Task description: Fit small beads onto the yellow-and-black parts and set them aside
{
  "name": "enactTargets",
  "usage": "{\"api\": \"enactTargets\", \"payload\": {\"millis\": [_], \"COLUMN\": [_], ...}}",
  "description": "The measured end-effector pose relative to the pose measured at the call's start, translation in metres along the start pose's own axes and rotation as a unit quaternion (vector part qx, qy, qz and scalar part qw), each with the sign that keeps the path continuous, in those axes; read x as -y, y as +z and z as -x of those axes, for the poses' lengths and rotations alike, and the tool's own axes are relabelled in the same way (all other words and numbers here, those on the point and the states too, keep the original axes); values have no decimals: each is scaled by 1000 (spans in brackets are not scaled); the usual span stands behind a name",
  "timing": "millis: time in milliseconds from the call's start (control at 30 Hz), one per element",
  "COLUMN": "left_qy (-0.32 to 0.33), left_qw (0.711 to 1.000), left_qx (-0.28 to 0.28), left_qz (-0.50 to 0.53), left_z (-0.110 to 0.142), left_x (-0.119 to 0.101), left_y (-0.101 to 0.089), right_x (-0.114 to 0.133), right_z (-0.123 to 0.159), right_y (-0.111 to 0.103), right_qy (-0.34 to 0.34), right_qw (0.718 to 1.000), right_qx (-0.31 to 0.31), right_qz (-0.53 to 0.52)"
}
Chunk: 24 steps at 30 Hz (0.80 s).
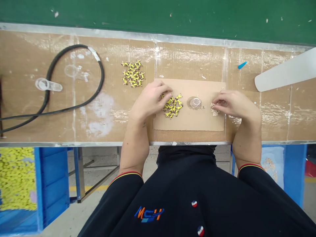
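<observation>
My left hand (153, 100) bends over the left edge of a pile of small yellow-and-black figures (173, 107), its thumb and fingers curled together. A bit of yellow shows in the gap between them; whether a figure is gripped there is hidden. On the right, my right hand (233, 102) has its fingertips drawn together at a heap of tiny pale pieces (215, 111); what they hold is too small to make out. Between the hands stands a small clear round cup (196, 103), with a few pale bits (203, 107) beside it. All this lies on a cardboard sheet (187, 125).
Another pile of yellow figures (133, 74) lies back left. Further left are a looped black cable (100, 79) and a clear plastic piece (50, 85). A blue pointed cap (242, 65) and a white curved panel (283, 70) are at right. A blue crate (53, 187) stands below the table.
</observation>
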<state>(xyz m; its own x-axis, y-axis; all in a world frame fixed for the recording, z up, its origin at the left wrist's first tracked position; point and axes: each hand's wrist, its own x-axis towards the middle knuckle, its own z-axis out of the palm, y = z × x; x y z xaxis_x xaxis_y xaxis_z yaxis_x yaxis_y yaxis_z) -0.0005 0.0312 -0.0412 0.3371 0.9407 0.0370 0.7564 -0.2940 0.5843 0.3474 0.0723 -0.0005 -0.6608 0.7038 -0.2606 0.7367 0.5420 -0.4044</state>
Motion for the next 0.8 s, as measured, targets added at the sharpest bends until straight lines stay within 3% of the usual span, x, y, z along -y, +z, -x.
{"api": "enactTargets", "payload": {"millis": [267, 800], "left_qy": [29, 20], "left_qw": [999, 1000], "left_qx": [21, -1], "left_qz": [6, -13], "left_z": [1, -4], "left_x": [3, 0], "left_y": [4, 8], "right_x": [7, -3], "right_z": [-1, 0], "right_y": [9, 2], "right_qy": [10, -12], "right_qw": [999, 1000], "right_qx": [0, -15], "right_qz": [45, -24]}}
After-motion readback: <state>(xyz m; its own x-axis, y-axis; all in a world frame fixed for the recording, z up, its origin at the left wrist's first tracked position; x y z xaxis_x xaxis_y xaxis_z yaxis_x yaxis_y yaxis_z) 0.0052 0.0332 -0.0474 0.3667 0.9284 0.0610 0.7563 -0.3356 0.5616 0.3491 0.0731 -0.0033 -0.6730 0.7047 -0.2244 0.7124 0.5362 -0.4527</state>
